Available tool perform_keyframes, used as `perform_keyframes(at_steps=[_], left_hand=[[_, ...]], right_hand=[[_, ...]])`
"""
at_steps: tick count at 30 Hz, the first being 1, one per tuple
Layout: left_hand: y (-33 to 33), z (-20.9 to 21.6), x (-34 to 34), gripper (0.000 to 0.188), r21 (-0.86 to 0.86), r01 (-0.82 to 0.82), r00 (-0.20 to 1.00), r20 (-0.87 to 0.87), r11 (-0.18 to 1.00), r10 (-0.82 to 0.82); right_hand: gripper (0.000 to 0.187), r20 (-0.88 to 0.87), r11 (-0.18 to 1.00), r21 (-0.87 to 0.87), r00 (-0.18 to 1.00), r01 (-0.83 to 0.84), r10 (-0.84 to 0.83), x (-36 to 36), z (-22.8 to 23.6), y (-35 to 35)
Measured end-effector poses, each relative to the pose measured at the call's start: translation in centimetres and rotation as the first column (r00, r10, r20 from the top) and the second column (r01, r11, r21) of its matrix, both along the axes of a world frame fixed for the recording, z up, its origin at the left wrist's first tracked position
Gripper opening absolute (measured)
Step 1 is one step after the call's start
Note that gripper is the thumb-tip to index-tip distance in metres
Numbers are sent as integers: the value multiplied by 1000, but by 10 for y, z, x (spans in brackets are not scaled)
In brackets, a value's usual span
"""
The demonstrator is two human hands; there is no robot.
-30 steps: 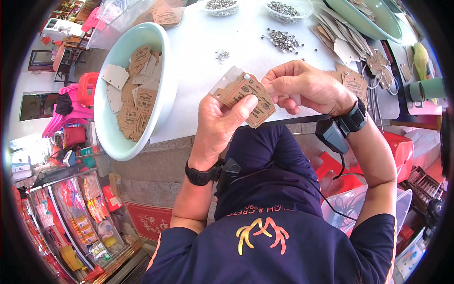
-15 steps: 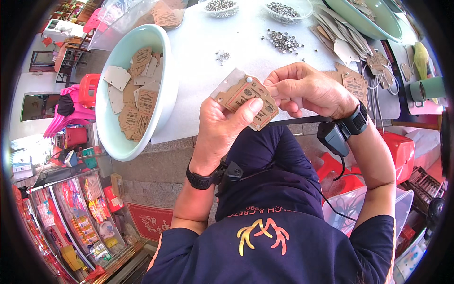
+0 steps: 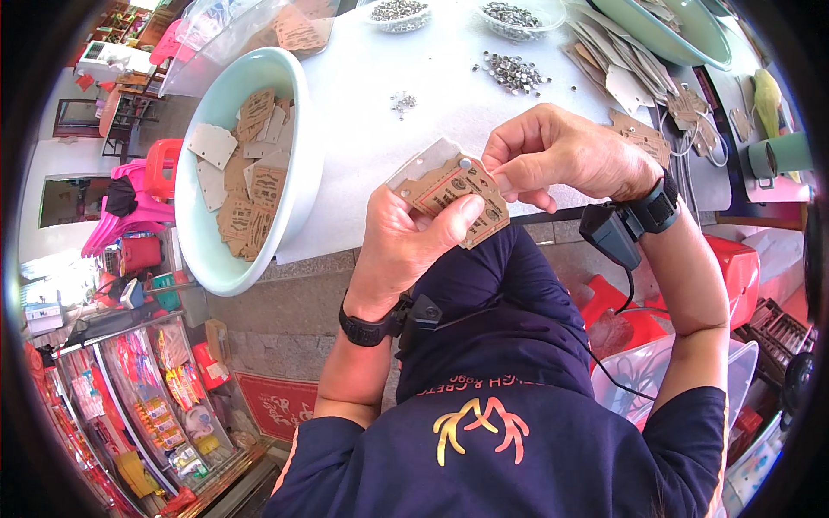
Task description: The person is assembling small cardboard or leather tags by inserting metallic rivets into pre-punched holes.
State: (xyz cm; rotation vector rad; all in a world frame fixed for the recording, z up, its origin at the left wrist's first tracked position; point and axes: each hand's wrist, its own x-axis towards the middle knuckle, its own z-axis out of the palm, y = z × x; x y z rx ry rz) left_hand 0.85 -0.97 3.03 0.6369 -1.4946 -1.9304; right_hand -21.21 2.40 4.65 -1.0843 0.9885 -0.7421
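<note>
My left hand grips a brown printed cardboard tag, its thumb laid across the printed side. A paler piece of card shows behind the tag's upper left edge. Near the tag's top corner sits a round silvery snap fastener. The fingers of my right hand are pinched together at the tag's right edge; what lies between them, if anything, is hidden. Beyond my hands, a small group of shiny metal pieces and a larger pile of metal snap caps lie on the white tabletop.
On the left stands a pale green basin holding many cardboard tags. Two clear tubs of metal pieces are at the far edge. Stacked cards and another green basin lie at the far right, near white cables.
The tag has shifted slightly right and tilted a little. My right hand has moved slightly up, with its fingers now closer to the silvery snap fastener.
</note>
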Motion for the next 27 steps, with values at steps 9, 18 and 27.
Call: perform_keyframes(at_steps=[9,18,27], left_hand=[[-3,-7,2,23,21,11,1000,-4,1000,-11],[-3,-6,-1,24,28,13,997,-80,1000,-11],[-2,-13,-2,24,0,-102,994,-49,995,102]], right_hand=[[22,-9,996,40,997,82,-82,6,2,7],[25,62,995,39,993,97,-99,8,3,13],[21,94,986,-69,985,152,-145,17,-7,17]])
